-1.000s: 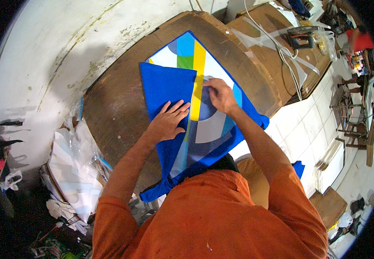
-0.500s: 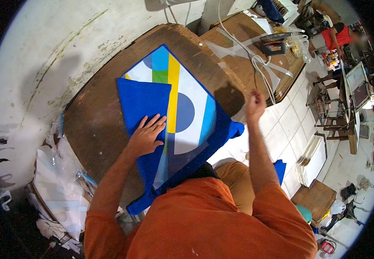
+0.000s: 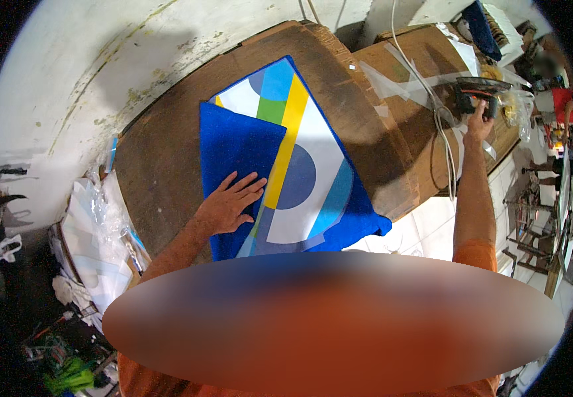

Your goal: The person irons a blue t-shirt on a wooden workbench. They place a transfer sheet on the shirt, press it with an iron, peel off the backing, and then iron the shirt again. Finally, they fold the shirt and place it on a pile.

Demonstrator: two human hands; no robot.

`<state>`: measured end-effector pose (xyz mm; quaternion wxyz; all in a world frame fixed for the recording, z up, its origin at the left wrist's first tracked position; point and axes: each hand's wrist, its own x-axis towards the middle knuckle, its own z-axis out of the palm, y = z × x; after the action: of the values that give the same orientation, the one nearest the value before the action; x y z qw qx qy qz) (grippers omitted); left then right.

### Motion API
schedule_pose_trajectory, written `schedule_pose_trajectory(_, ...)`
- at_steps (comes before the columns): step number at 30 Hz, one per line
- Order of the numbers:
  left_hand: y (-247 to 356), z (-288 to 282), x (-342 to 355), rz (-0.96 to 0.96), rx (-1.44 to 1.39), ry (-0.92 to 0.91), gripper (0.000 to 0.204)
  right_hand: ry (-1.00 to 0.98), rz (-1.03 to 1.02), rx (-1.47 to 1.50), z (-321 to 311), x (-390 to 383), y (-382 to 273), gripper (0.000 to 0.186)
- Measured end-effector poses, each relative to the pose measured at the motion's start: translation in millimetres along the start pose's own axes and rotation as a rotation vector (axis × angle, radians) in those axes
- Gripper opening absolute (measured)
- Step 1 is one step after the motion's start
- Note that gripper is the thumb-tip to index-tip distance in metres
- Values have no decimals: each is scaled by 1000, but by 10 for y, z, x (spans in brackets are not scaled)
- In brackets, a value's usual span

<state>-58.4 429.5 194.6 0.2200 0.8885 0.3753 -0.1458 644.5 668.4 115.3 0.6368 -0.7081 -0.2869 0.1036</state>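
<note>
Nearest, one left hand (image 3: 233, 202) is lying palm-down on one blue cloth (image 3: 233, 142), its fingers spreading open and gripping nothing. The cloth is resting on the first of two brown boards (image 3: 167, 145), one flap covering part of a print that is showing one broad yellow stripe and, beside it, one large dark-blue round shape. Farther off to the right, one right hand (image 3: 479, 126) is gripping one iron (image 3: 473, 86), its fingers closing around the handle, over the second board (image 3: 432, 45). One pale cord (image 3: 438, 112) is looping near the iron; one clear bag (image 3: 523, 109) is lying just beyond it. Farthest right, one person in red (image 3: 564, 106) is showing, blurred.
</note>
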Motion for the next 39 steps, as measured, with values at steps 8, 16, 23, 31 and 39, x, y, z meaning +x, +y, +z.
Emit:
schedule_pose_trajectory(8,5,24,-13,15,9,27,79,-489,-512,-547,-275,-441,-1658,48)
schedule_pose_trajectory(16,-41,93,-28,34,-44,94,83,-1323,-555,-611,-308,-3099,-2417,54)
schedule_pose_trajectory(23,-55,149,-37,41,-55,121,88,-1497,-527,-673,29,-4241,-2309,42)
schedule_pose_trajectory(31,-91,195,-37,68,-30,144,89,-1505,-605,-746,134,-4355,-2235,43)
schedule_pose_trajectory(39,-93,212,-31,62,-14,127,86,-1463,-731,-714,133,-4383,-2083,40)
